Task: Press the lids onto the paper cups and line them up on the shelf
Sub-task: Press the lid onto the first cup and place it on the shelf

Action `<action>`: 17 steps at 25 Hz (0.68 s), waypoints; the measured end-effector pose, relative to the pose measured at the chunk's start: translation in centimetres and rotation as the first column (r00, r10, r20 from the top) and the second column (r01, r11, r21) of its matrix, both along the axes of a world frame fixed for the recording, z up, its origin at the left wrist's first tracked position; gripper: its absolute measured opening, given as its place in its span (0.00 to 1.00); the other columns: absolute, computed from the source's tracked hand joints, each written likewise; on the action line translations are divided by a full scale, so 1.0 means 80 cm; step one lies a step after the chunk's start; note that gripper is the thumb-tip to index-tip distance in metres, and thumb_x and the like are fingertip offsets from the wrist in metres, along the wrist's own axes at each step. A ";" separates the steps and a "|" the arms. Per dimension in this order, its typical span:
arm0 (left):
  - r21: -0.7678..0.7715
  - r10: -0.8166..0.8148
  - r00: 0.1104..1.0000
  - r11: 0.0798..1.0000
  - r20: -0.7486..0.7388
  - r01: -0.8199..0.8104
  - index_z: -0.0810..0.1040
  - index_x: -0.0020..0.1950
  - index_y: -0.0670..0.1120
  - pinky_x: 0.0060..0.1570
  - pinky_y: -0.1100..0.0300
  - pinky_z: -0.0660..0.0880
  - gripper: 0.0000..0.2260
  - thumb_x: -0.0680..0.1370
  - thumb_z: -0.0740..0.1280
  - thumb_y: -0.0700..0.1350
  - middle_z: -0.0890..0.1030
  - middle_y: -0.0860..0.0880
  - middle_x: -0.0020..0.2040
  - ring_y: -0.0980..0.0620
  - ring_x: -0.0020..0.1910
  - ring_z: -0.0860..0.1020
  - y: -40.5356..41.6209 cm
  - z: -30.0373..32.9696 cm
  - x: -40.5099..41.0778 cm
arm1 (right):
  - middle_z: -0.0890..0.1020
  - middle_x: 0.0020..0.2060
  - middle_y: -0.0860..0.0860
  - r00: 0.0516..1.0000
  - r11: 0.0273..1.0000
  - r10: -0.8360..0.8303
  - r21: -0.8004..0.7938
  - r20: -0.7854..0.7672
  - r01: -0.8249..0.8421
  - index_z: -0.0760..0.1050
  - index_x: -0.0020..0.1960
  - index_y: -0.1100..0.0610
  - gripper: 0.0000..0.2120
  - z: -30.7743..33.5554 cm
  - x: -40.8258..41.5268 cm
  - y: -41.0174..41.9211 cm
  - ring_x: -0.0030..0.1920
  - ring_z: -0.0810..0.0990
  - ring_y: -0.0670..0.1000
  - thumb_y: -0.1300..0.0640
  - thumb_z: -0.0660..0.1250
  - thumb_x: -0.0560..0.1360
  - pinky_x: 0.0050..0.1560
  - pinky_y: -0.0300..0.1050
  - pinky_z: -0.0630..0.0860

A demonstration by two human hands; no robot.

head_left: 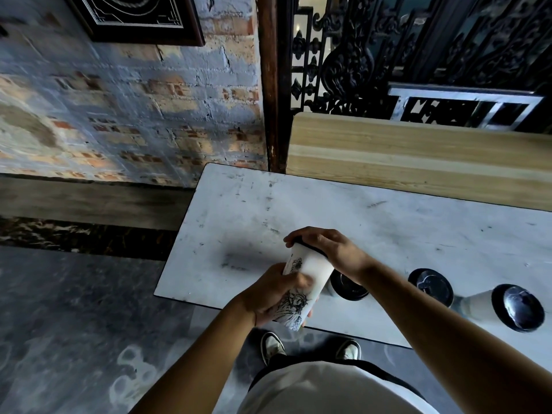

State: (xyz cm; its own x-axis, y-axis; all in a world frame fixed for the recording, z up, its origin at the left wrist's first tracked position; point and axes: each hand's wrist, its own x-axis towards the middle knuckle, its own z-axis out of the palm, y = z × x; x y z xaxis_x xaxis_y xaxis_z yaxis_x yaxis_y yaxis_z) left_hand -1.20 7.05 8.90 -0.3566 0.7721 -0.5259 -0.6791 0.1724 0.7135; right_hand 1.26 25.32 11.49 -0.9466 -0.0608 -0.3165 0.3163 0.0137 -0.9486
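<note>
A white paper cup (pixel 310 268) with a drawn statue print is held tilted above the near edge of the white table (pixel 298 210). My left hand (pixel 270 295) grips its lower body. My right hand (pixel 324 245) covers its top, fingers over a black lid (pixel 303 242) whose rim shows under them. Three more cups with black lids stand on the table to the right: one (pixel 348 286) just behind my right wrist, one (pixel 430 286) further right, one (pixel 516 307) near the right edge.
A light wooden shelf (pixel 418 156) runs behind the table at the right, with black ornate ironwork above it. A brick wall and a dark framed picture (pixel 134 19) are on the left. My shoes show on the grey floor below the table edge.
</note>
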 end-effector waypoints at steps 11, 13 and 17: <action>-0.241 0.338 0.941 0.911 -0.029 -0.334 0.81 0.63 0.45 0.33 0.49 0.82 0.32 0.80 0.54 0.69 0.86 0.37 0.50 0.41 0.38 0.85 0.024 0.023 -0.013 | 0.89 0.51 0.54 0.869 0.841 -0.426 -0.243 0.254 0.483 0.84 0.57 0.48 0.23 -0.017 0.016 -0.028 0.53 0.84 0.61 0.42 0.52 0.86 0.59 0.63 0.78; -0.308 0.403 0.908 0.855 -0.111 -0.417 0.83 0.59 0.46 0.45 0.38 0.83 0.30 0.81 0.54 0.68 0.86 0.38 0.54 0.39 0.47 0.86 0.023 0.020 -0.013 | 0.88 0.52 0.62 0.885 0.836 -0.366 -0.317 0.287 0.448 0.87 0.52 0.45 0.25 -0.022 0.030 -0.039 0.52 0.82 0.63 0.42 0.52 0.85 0.59 0.66 0.76; -0.405 0.426 0.883 0.785 -0.196 -0.468 0.84 0.53 0.46 0.57 0.31 0.79 0.28 0.81 0.55 0.66 0.87 0.40 0.52 0.38 0.53 0.86 0.031 0.024 -0.007 | 0.84 0.55 0.63 0.910 0.819 -0.315 -0.408 0.269 0.404 0.87 0.51 0.42 0.24 -0.025 0.052 -0.053 0.52 0.79 0.60 0.46 0.50 0.86 0.56 0.60 0.73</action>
State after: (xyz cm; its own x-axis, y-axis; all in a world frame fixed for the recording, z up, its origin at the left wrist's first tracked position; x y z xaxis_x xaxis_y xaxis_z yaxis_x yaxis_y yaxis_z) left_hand -1.74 9.49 10.80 -0.6668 0.2180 -0.7127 -0.6940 0.1669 0.7004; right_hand 5.43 21.04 9.48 -0.8573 0.0963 -0.5058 0.3803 -0.5437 -0.7482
